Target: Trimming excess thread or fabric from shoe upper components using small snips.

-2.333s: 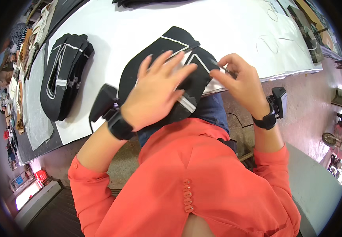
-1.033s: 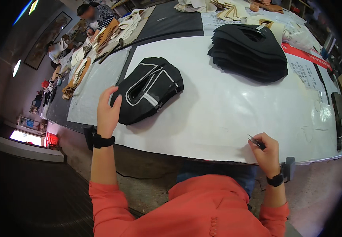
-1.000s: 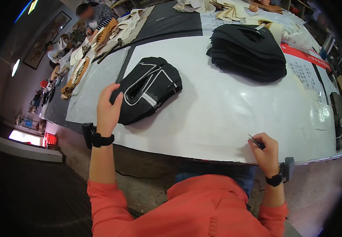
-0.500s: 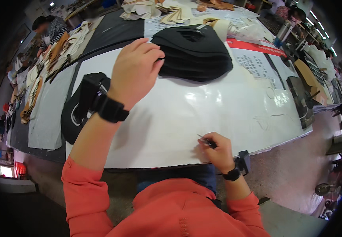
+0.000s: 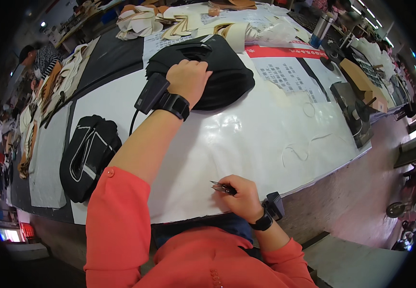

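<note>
A thick stack of black fabric pieces (image 5: 232, 79) lies at the far middle of the table, with an opening in its top layer. My left hand (image 5: 190, 81) is on the near side of this stack, its fingers curled down onto the fabric by the opening; the fingertips are partly hidden. Close to the table's front edge, my right hand (image 5: 244, 198) is closed around a small dark tool with a pointed metal tip (image 5: 224, 187), which points left; its exact kind is unclear. Left of my left forearm sits another black fabric bundle with white edging (image 5: 89, 161).
White sheeting (image 5: 189, 163) covers the table. Cream and tan cut pieces (image 5: 141, 21) lie at the back. A dark metal fixture (image 5: 354, 113) and an open cardboard box (image 5: 364, 84) stand at right, a steel flask (image 5: 321, 30) behind. A person (image 5: 40, 60) works far left.
My left hand has come from beside the black stack onto it, fingers curling into the fabric. The right hand still holds the pointed tool near the front edge. The view has shifted.
</note>
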Available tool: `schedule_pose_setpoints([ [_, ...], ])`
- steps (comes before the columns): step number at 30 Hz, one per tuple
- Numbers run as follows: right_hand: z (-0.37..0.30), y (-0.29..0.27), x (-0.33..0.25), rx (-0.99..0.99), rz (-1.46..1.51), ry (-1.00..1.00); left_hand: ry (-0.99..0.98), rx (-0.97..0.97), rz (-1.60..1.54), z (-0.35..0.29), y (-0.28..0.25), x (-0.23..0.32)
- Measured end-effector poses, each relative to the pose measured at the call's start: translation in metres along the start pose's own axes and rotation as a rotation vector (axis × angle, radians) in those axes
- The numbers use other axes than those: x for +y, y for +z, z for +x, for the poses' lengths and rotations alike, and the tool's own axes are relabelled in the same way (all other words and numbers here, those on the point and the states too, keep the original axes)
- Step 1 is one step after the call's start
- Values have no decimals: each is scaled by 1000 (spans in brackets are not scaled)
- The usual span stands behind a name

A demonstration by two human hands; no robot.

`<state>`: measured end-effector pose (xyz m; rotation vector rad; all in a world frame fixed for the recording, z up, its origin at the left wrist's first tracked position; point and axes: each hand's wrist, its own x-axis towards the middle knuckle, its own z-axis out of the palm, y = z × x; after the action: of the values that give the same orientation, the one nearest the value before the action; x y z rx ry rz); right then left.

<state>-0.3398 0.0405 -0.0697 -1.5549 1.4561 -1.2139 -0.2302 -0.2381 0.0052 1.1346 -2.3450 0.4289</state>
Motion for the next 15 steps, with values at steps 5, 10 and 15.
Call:
schedule_pose_setpoints([
  [5, 0, -6, -1, -18, -15, 15, -96, 24, -113, 11, 4, -6],
  [10, 0, -4, 0, -30, -11, 11, -487, 60, -649, 23, 26, -54],
  [15, 1, -3, 0, -3, -10, 10, -732, 327, -846, 29, 3, -90],
])
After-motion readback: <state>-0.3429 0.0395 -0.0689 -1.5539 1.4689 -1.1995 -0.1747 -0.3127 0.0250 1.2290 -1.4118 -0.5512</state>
